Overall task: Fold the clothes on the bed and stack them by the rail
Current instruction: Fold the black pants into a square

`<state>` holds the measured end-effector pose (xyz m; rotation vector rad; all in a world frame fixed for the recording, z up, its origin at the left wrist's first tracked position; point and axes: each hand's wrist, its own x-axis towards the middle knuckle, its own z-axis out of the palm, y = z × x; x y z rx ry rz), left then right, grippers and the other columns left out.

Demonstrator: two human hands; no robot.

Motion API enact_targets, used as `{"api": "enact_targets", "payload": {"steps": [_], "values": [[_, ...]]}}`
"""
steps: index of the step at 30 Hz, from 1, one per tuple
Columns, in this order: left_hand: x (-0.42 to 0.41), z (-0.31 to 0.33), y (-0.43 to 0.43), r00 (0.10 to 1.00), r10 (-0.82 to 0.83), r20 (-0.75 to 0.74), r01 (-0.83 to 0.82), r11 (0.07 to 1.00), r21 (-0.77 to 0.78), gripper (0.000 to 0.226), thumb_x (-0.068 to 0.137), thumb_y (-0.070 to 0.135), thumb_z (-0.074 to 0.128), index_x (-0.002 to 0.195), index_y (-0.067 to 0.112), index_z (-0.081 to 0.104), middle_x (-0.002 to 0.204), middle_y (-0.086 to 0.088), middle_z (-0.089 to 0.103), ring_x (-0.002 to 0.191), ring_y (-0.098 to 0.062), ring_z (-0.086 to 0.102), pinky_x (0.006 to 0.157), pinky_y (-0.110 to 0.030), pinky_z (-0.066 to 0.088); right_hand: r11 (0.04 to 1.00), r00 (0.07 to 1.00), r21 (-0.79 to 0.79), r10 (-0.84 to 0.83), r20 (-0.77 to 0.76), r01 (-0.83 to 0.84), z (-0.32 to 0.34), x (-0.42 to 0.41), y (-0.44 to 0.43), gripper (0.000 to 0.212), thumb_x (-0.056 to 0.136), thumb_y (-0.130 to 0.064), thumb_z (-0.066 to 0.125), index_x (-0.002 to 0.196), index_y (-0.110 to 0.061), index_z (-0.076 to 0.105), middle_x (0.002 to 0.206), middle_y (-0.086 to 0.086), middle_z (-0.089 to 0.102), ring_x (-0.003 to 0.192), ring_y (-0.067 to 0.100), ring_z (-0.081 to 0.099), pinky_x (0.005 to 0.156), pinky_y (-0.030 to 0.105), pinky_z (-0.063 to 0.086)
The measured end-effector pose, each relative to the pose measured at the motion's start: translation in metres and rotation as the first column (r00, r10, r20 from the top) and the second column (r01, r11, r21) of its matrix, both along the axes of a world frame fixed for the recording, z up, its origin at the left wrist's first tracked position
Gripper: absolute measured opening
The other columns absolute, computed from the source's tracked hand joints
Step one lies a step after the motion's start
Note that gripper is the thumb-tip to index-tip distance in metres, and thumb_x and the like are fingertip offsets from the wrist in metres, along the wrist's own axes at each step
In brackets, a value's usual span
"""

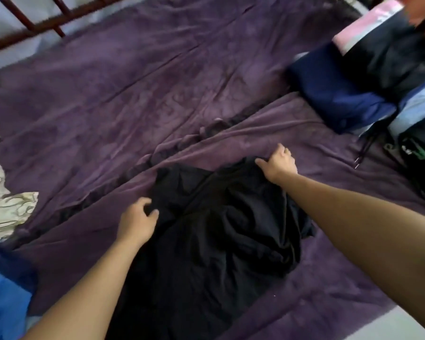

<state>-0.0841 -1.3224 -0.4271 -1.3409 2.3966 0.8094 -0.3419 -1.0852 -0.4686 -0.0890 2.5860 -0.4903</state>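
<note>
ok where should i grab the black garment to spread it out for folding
Probably its far edge, at the two outer corners, coming over from the near side. The black garment lies crumpled, with that edge bunched toward the middle of the bed. The left hand grips the left corner and the right hand the right one, so pulling apart should flatten it.
</note>
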Motion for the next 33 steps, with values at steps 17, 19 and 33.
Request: {"api": "enact_targets", "payload": {"steps": [17, 19, 33], "values": [[-0.185, 0.022, 0.008, 0.877, -0.468, -0.111, 0.453, 0.881, -0.137, 0.016, 0.081, 0.02, 0.07, 0.096, 0.023, 0.075, 0.104, -0.011, 0.071, 0.101, -0.032, 0.063, 0.089, -0.042, 0.05, 0.954, 0.947, -0.262, -0.213, -0.24, 0.148, 0.09, 0.016, 0.177, 0.009, 0.079, -0.025, 0.076, 0.082, -0.02, 0.069, 0.072, -0.006, 0.063, 0.068, 0.01, 0.056, 0.066, 0.024, 0.037], [-0.23, 0.054, 0.022, 0.842, -0.501, -0.202, 0.459, 0.861, -0.221, 0.021, 0.082, 0.014, 0.065, 0.1, 0.02, 0.074, 0.106, -0.013, 0.07, 0.103, -0.033, 0.061, 0.09, -0.041, 0.049, 0.948, 0.91, -0.259, -0.264, -0.318, 0.184, 0.096, -0.007, 0.185, 0.012, 0.081, -0.025, 0.074, 0.088, -0.016, 0.07, 0.078, -0.001, 0.064, 0.076, 0.012, 0.056, 0.07, 0.023, 0.037], [-0.172, 0.026, 0.078, 0.942, -0.331, 0.054, 0.335, 0.918, -0.214, 0.035, 0.088, 0.017, 0.061, 0.122, 0.01, 0.059, 0.122, -0.024, 0.052, 0.113, -0.042, 0.05, 0.097, -0.048, 0.042, 0.994, 0.928, -0.091, 0.021, -0.371, -0.059, 0.052, -0.036, 0.182, 0.038, 0.082, -0.022, 0.061, 0.121, -0.018, 0.057, 0.121, 0.012, 0.051, 0.111, 0.034, 0.046, 0.086, 0.043, 0.047]]}}
